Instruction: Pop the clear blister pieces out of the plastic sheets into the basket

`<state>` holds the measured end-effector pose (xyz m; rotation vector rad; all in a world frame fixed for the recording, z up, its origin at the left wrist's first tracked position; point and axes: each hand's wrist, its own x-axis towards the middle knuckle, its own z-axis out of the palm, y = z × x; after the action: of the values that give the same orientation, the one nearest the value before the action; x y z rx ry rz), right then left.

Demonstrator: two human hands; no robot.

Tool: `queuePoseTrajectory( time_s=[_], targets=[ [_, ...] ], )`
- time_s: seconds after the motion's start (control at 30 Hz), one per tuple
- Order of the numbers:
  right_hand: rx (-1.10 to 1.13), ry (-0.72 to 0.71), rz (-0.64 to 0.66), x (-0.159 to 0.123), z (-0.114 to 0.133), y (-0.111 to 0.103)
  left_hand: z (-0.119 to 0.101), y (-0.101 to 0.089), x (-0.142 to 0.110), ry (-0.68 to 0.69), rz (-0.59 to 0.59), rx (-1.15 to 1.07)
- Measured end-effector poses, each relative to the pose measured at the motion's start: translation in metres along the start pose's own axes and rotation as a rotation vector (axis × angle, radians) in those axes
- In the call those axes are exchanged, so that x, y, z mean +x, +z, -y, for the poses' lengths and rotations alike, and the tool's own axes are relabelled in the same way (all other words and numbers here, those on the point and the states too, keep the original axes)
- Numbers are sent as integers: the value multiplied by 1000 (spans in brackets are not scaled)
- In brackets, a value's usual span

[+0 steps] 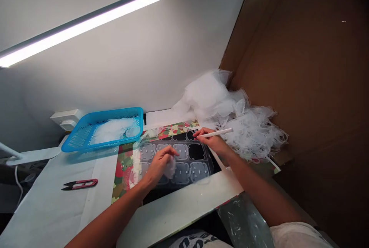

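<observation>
The left hand (161,162) is curled above the near half of the black compartment tray (196,151), with its fingers closed on a translucent film piece (170,168); the hand partly hides this grip. The right hand (210,141) grasps a white stylus (216,133) between thumb and fingers, above the far right corner of the tray. Clear moulded pieces (181,173) sit in the tray compartments. A floral patterned mat (123,175) lies under the tray and extends past its left edge. Red-handled thread snips (80,184) lie left of the tray. A blue plastic basket (135,112) holding clear material stands beyond the tray, to the left. White netting (248,125) is heaped beyond the tray, to the right, against a cardboard sheet (302,67).
</observation>
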<state>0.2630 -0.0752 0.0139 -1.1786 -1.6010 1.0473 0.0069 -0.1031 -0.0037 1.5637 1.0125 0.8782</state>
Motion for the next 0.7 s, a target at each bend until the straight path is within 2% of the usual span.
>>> queuePoseTrajectory(
  time_s=[0.13, 0.23, 0.3, 0.43, 0.7],
  targets=[
    [-214, -113, 247, -15, 9, 33, 8, -14, -17, 218, -22, 785],
    [-295, -234, 334, -20, 7, 48, 20, -13, -33, 389, 52, 1080],
    [-327, -276, 357, -20, 4, 52, 29, -12, -40, 441, 100, 1159],
    [-374, -290, 378, -15, -1, 54, 38, -14, -44, 403, 126, 1189],
    [-420, -286, 411, -17, -4, 52, 28, -17, -45, 362, 195, 1234]
  ],
)
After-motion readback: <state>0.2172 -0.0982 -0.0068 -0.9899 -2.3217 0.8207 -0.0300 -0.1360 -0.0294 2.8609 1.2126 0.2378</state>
